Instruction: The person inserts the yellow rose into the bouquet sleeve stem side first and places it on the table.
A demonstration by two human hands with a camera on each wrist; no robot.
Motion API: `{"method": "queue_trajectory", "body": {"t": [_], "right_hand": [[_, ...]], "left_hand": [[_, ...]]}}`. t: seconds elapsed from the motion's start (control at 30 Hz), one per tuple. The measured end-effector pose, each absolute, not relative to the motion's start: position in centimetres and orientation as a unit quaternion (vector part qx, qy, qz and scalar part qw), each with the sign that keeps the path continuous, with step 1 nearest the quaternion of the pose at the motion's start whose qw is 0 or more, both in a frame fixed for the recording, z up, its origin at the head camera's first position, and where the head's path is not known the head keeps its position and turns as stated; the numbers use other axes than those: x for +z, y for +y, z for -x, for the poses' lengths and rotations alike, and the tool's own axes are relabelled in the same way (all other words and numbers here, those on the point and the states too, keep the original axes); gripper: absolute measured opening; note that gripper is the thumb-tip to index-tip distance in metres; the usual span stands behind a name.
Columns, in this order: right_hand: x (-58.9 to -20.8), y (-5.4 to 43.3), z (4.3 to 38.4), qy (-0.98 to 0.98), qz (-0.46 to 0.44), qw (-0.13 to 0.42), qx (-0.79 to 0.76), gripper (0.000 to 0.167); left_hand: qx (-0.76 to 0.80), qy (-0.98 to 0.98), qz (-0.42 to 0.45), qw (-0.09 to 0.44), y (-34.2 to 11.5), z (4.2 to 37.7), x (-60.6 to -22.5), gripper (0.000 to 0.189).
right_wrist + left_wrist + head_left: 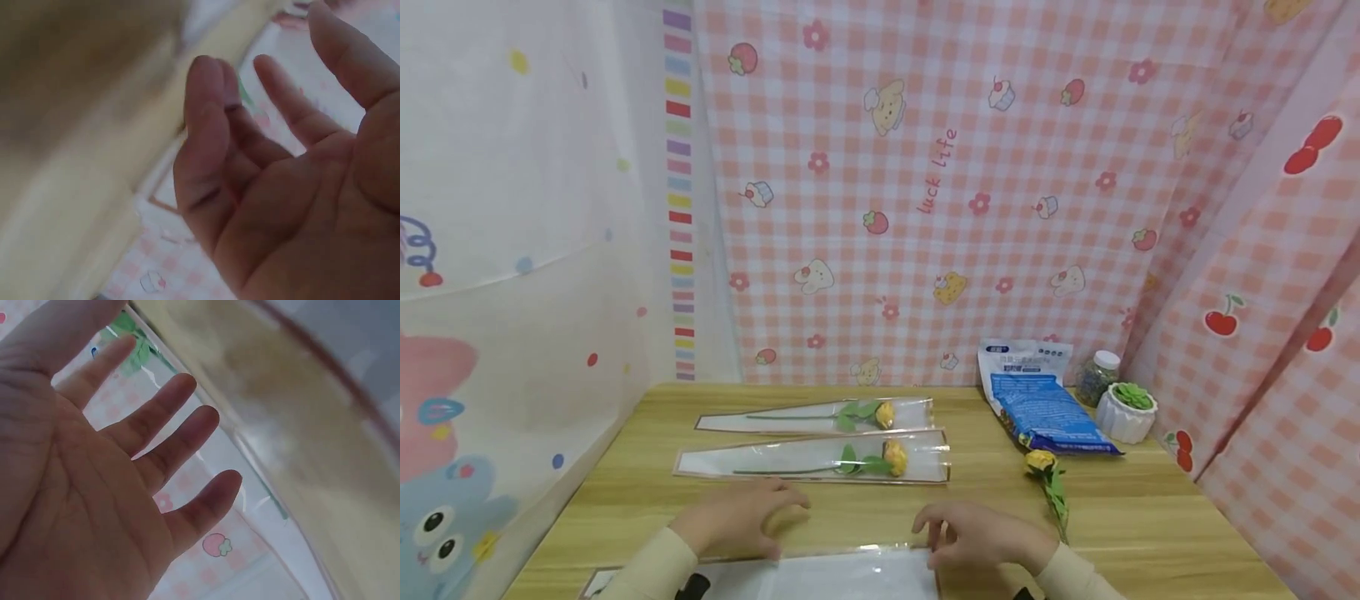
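Note:
My left hand (745,515) hovers above the table with its fingers spread and nothing in them; the left wrist view shows its bare palm (87,469). Across from it, my right hand (981,533) has loosely bent fingers and holds nothing. Between and below both hands lies a clear sleeve with white backing (857,577), cut off by the bottom of the head view. Beyond the left hand, a yellow rose (895,457) with a green stem rests inside another sleeve (707,463). A loose yellow rose (1040,460) lies past the right hand.
A further sleeve (715,422) with a yellow rose (885,414) lies at the back. Back right are a blue-and-white bag (1045,404), a lidded jar (1096,379) and a succulent in a white pot (1126,421). Patterned curtains (925,250) border the wooden table (1150,517).

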State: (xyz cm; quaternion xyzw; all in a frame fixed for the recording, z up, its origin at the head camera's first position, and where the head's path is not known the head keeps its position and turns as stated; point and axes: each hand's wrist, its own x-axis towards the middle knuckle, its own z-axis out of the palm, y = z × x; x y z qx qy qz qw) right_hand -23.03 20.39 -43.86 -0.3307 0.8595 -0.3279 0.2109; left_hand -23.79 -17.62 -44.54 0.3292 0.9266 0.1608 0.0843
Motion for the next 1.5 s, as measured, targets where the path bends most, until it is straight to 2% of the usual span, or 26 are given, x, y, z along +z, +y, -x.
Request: {"method": "queue_trajectory", "body": {"t": [0.07, 0.17, 0.27, 0.4, 0.67, 0.87, 0.93, 1.03, 1.33, 1.43, 1.5], "right_hand": [[-44.7, 20.3, 22.7, 0.865, 0.324, 0.220, -0.312, 0.029], [-45.7, 20.0, 22.0, 0.888, 0.309, 0.201, -0.277, 0.039], [-45.9, 19.8, 21.1, 0.905, 0.303, 0.175, -0.242, 0.053], [-46.1, 19.6, 20.3, 0.912, 0.302, 0.165, -0.221, 0.059], [-46.2, 19.6, 20.1, 0.916, 0.289, 0.160, -0.227, 0.051], [-46.1, 19.2, 20.3, 0.916, 0.283, 0.128, -0.255, 0.023], [-46.2, 19.1, 20.4, 0.909, 0.273, 0.131, -0.287, 0.014], [-46.1, 18.9, 20.5, 0.889, 0.247, 0.150, -0.355, 0.010], [-46.3, 18.6, 20.2, 0.797, 0.201, 0.194, -0.535, 0.007], [-46.4, 18.4, 20.0, 0.753, 0.180, 0.212, -0.596, 0.016], [-46.4, 18.4, 20.0, 0.745, 0.168, 0.202, -0.614, 0.027]], "left_hand": [[0.149, 0.918, -0.361, 0.075, -17.7, 23.5, -44.9, 0.069], [0.132, 0.907, -0.395, 0.059, -17.5, 23.1, -45.4, 0.077], [0.116, 0.910, -0.394, 0.062, -17.3, 22.6, -45.7, 0.084], [0.123, 0.918, -0.367, 0.084, -17.3, 21.9, -45.7, 0.086], [0.162, 0.917, -0.349, 0.102, -17.8, 21.2, -45.7, 0.083], [0.172, 0.915, -0.350, 0.099, -17.7, 21.2, -45.6, 0.083], [0.173, 0.916, -0.347, 0.100, -17.7, 21.2, -45.7, 0.083], [0.172, 0.918, -0.342, 0.100, -17.7, 21.2, -45.8, 0.084], [0.175, 0.919, -0.340, 0.100, -17.7, 21.4, -45.9, 0.084], [0.172, 0.918, -0.344, 0.098, -17.9, 21.4, -45.9, 0.084], [0.169, 0.917, -0.347, 0.097, -18.0, 21.5, -45.9, 0.083]]}}
